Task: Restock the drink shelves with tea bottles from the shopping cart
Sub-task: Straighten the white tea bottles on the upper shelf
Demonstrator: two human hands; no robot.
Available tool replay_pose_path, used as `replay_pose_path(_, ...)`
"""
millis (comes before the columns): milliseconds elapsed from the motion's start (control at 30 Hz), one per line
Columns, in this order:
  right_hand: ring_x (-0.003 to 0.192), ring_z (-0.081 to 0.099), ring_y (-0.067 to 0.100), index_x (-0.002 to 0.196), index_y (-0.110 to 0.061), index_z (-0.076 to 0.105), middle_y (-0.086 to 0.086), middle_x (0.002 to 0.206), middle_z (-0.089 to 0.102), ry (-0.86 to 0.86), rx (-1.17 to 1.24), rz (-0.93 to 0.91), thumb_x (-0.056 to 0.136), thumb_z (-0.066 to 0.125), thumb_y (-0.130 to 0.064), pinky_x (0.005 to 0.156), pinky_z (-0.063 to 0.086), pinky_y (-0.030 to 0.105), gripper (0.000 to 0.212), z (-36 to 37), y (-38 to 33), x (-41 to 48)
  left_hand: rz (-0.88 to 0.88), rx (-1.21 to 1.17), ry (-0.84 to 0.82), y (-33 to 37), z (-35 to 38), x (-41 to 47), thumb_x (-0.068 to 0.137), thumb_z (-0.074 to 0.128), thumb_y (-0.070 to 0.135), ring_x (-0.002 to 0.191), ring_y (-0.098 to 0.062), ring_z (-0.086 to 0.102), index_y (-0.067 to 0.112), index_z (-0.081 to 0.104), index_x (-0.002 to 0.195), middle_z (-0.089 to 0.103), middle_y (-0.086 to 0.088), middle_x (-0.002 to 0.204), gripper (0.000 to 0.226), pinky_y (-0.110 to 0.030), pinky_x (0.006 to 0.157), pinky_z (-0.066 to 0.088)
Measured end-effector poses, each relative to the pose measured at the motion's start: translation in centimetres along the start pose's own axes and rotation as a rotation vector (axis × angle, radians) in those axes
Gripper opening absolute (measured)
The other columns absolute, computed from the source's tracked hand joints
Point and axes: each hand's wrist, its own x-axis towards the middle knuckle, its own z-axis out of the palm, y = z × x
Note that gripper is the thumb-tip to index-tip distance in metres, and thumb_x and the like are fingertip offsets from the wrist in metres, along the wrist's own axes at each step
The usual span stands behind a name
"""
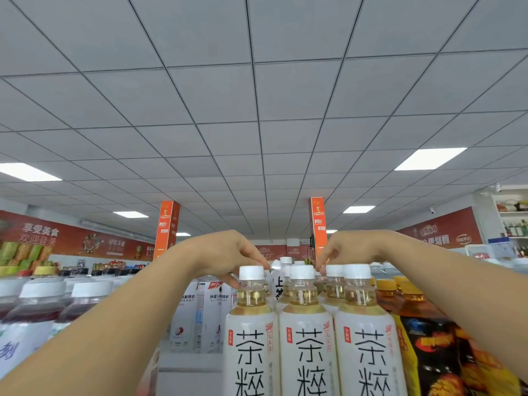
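Three tea bottles (pixel 307 332) stood nearest, in a front row below both hands. Just behind them, the left hand (pixel 228 250) was curled, fingertips pinched by a white cap (pixel 251 272); the right hand (pixel 347 248) was pinched likewise at a rear cap (pixel 333 270), though actual contact could not be told. Row-straightening was judged in hand; next, gentle pushes backward. The cart was unseen.

The tea bottles (pixel 307 324) were clear, glossy plastic with smooth white wrap labels and matt white plastic caps (pixel 251 272); the ceiling panels (pixel 257 95) looked matt grey.
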Motion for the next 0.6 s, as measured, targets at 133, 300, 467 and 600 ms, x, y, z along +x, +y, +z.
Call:
replay_pose_path(133,0.106,0.061,0.007,0.108,-0.02,0.071,-0.008,0.119,0.065,-0.033,0.053,0.016,0.09,0.06,-0.026,0.097,0.048,0.032,0.022,-0.3,0.2,-0.1,0.033,-0.013,0.013,-0.3,0.2,0.1,0.094,0.057,0.02,0.095,-0.012,0.067,0.022,0.072,0.103,0.067,0.008,0.113,0.018,-0.026,0.079,0.058)
replay_pose_path(300,0.108,0.059,0.01,0.107,-0.025,0.068,-0.006,0.124,0.061,0.029,0.067,0.001,0.092,0.052,-0.043,0.096,0.047,0.03,0.028,-0.8,-1.0,-0.2,0.03,-0.042,0.022,-0.5,0.2,0.1,0.093,0.058,0.02,0.095,-0.01,0.067,0.024,0.072,0.101,0.067,0.01,0.112,0.017,-0.026,0.08,0.057)
replay_pose_path(467,0.098,0.066,0.011,0.096,-0.027,0.07,-0.009,0.105,0.068,-0.008,0.136,-0.163,0.087,0.056,-0.05,0.092,0.051,0.03,0.029,-1.7,-6.4,-1.2,0.018,-0.039,0.03,-0.5,0.2,0.0,0.094,0.057,0.02,0.089,-0.009,0.068,0.024,0.073,0.103,0.071,0.009,0.1,0.018,-0.02,0.074,0.057)
replay_pose_path(600,0.086,0.065,0.01,0.088,-0.027,0.072,-0.026,0.071,0.061,-0.069,0.029,-0.149,0.085,0.059,-0.051,0.086,0.052,0.027,0.028,-2.0,-7.9,-2.3,-0.01,-0.041,0.005,-0.6,0.0,-0.1,0.094,0.057,0.014,0.083,-0.006,0.068,0.022,0.07,0.109,0.07,0.008,0.102,0.022,-0.018,0.069,0.056)
